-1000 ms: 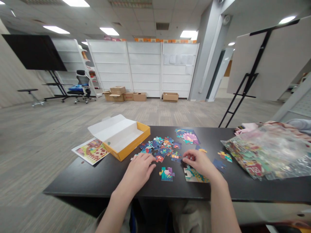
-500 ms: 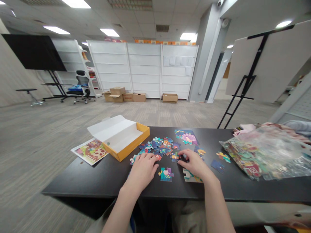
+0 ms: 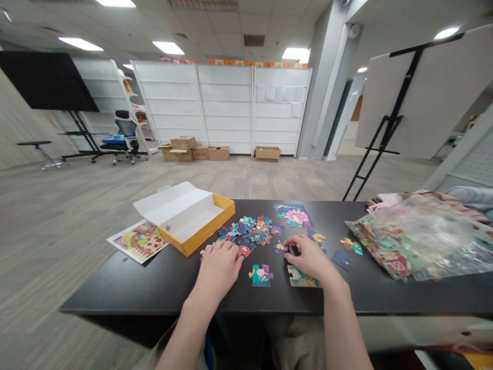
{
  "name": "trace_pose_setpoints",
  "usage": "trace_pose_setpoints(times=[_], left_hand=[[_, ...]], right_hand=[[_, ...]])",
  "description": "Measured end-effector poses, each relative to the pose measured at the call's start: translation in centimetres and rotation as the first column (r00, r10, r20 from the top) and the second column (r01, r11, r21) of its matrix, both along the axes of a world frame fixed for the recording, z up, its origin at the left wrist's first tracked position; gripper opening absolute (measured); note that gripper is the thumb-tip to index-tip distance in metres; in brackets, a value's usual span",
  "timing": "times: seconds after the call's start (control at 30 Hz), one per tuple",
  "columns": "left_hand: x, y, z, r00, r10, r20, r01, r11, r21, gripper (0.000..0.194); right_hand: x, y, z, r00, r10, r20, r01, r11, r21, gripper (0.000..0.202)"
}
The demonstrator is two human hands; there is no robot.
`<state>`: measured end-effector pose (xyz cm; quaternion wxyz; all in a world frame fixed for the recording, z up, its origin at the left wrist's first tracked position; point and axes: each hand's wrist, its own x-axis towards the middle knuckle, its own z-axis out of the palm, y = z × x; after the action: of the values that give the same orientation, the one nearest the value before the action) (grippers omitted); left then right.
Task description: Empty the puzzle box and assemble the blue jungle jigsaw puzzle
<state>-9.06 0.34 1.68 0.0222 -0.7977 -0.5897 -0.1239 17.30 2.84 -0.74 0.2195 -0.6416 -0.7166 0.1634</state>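
My left hand point(image 3: 219, 266) lies palm down over the near left edge of a heap of jigsaw puzzle pieces point(image 3: 260, 236), its fingers stretched out. A dark piece with a red and white mark point(image 3: 246, 248) shows beside its fingertips. My right hand point(image 3: 311, 258) is curled, with a dark puzzle piece point(image 3: 296, 250) between thumb and fingers. Against those fingertips lies a blue and orange piece point(image 3: 281, 247). Just below the right hand is a joined section in green and white point(image 3: 302, 278), partly covered. A teal and purple piece point(image 3: 261, 275) lies between my hands.
An open yellow box point(image 3: 208, 222) with a white lid flap and a printed picture sheet point(image 3: 140, 241) stand left. A joined puzzle section point(image 3: 295, 216) lies at the back. Loose pieces, including a dark blue one point(image 3: 342, 260), lie right, before a clear plastic bag point(image 3: 427, 239) of pieces.
My right hand has turned slightly, and the blue and orange piece at its fingertips has shifted a little. My left hand has slid slightly left, baring more of the red-marked piece.
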Motion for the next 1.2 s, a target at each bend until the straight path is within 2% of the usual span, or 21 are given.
trace_pose_setpoints(times=[0.13, 0.23, 0.3, 0.33, 0.4, 0.47, 0.53, 0.57, 0.63, 0.77, 0.83, 0.9, 1.0, 1.1, 1.2], left_hand=[[0.1, 0.2, -0.4, 0.998, -0.043, 0.039, 0.043, 0.999, 0.014, 0.015], [0.2, 0.4, -0.9, 0.991, -0.106, 0.077, 0.105, 0.994, 0.018, 0.016], [0.2, 0.6, -1.1, 0.987, -0.13, 0.093, 0.129, 0.991, 0.016, 0.018], [0.1, 0.6, -1.2, 0.986, -0.136, 0.097, 0.135, 0.991, 0.017, 0.018], [0.1, 0.6, -1.2, 0.984, -0.147, 0.1, 0.146, 0.989, 0.021, 0.018], [0.0, 0.5, -1.1, 0.981, -0.164, 0.108, 0.162, 0.987, 0.024, 0.018], [0.1, 0.4, -0.9, 0.974, -0.186, 0.127, 0.185, 0.983, 0.021, 0.018], [0.1, 0.3, -0.8, 0.97, -0.202, 0.138, 0.201, 0.979, 0.018, 0.018], [0.2, 0.1, -0.7, 0.959, -0.239, 0.155, 0.24, 0.971, 0.012, 0.016], [0.2, -0.3, -0.7, 0.943, -0.283, 0.178, 0.286, 0.958, 0.004, 0.015], [0.2, -0.4, -0.7, 0.937, -0.285, 0.2, 0.29, 0.957, 0.006, 0.015], [0.1, -0.5, -0.7, 0.928, -0.295, 0.228, 0.301, 0.954, 0.009, 0.014], [0.2, -0.8, -0.6, 0.9, -0.342, 0.269, 0.356, 0.935, -0.001, 0.015], [0.5, -1.1, -0.6, 0.879, -0.378, 0.289, 0.402, 0.915, -0.025, 0.018], [0.9, -1.0, -0.7, 0.879, -0.379, 0.29, 0.405, 0.914, -0.032, 0.016]], right_hand=[[-0.2, -0.1, 0.0, 1.0, 0.009, 0.014, -0.009, 1.0, 0.014, 0.026], [0.8, 0.1, 0.3, 1.0, 0.018, 0.005, -0.018, 0.999, 0.034, 0.024], [2.5, 0.2, 0.5, 0.996, -0.078, 0.036, 0.075, 0.995, 0.068, 0.025], [3.6, 0.2, 0.4, 0.979, -0.188, 0.077, 0.181, 0.979, 0.09, 0.025], [5.8, 0.2, 0.2, 0.898, -0.416, 0.146, 0.398, 0.907, 0.139, 0.03], [7.5, 0.0, -0.4, 0.781, -0.597, 0.185, 0.575, 0.802, 0.161, 0.036], [8.6, -0.3, -1.2, 0.692, -0.689, 0.218, 0.669, 0.724, 0.166, 0.042], [8.9, -0.4, -1.6, 0.674, -0.7, 0.237, 0.683, 0.712, 0.161, 0.043], [9.1, -0.3, -2.2, 0.686, -0.676, 0.27, 0.665, 0.733, 0.144, 0.044], [9.3, 0.5, -2.7, 0.8, -0.55, 0.239, 0.538, 0.835, 0.118, 0.042], [9.5, 0.8, -2.6, 0.832, -0.508, 0.222, 0.487, 0.861, 0.144, 0.04], [9.7, 0.9, -2.5, 0.811, -0.537, 0.231, 0.509, 0.843, 0.172, 0.038], [10.1, 0.7, -2.2, 0.763, -0.595, 0.253, 0.584, 0.802, 0.125, 0.041], [10.3, 0.8, -2.2, 0.769, -0.586, 0.255, 0.587, 0.806, 0.081, 0.041], [10.3, 1.0, -2.4, 0.77, -0.585, 0.254, 0.578, 0.808, 0.11, 0.044]])
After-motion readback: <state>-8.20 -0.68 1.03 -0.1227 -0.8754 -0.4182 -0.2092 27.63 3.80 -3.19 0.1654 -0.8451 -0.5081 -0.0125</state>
